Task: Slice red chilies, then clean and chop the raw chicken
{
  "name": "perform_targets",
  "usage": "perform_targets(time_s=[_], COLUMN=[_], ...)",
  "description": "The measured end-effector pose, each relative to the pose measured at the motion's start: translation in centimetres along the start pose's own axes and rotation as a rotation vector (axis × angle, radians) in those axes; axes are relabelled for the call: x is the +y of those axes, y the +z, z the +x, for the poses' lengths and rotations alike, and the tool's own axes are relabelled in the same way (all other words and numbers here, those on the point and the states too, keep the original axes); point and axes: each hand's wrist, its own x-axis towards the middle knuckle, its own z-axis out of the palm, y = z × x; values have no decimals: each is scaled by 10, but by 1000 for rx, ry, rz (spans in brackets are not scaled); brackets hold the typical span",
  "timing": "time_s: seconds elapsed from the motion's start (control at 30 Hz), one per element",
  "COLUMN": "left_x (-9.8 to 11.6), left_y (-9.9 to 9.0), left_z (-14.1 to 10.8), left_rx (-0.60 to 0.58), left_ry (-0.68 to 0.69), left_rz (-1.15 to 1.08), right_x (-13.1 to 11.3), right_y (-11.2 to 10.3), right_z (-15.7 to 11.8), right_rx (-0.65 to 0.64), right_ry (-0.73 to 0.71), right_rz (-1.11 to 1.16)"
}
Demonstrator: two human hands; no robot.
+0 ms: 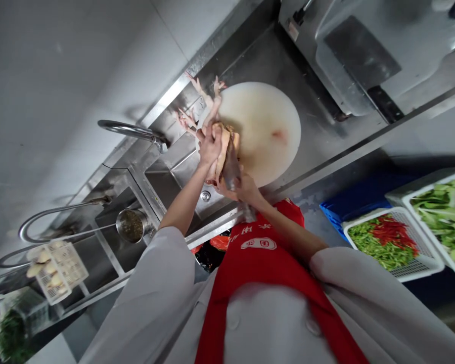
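A plucked bird with pale yellow skin lies at the left edge of a round white cutting board. Its feet stick out toward the wall, over the sink's edge. My left hand grips the bird's upper side, fingers bent over it. My right hand is closed round the handle of a knife, at the bird's near right side. The blade is blurred and lies against the bird; how deep it reaches cannot be made out. A small reddish stain marks the board's right part.
Sink basins with curved faucets run to the left, with a metal pot and a white basket. A cleaver lies at upper right. Baskets of chillies and greens and leafy vegetables stand at right.
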Motion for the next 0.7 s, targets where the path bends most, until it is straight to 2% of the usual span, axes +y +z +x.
perform_targets(time_s=[0.13, 0.2, 0.27, 0.33, 0.47, 0.57, 0.7], left_x=[4, 6, 9, 12, 18, 19, 20], left_y=[15, 14, 12, 11, 8, -4, -22], left_z=[-7, -12, -15, -18, -19, -25, -50], left_rx=[68, 64, 45, 17, -46, -110, -204], left_ry=[-51, -3, 62, 99, 69, 41, -81], left_rz=[73, 89, 91, 110, 153, 161, 239], right_x=[44, 64, 76, 81, 81, 82, 81], right_y=[-81, -114, -138, -154, -184, -212, -242], right_z=[-50, -54, -36, -5, 47, 64, 87], right_rx=[-88, 16, 83, 52, -169, -341, -473], right_ry=[123, 210, 243, 221, 157, 138, 197], right_rz=[34, 71, 137, 179, 80, 39, -18])
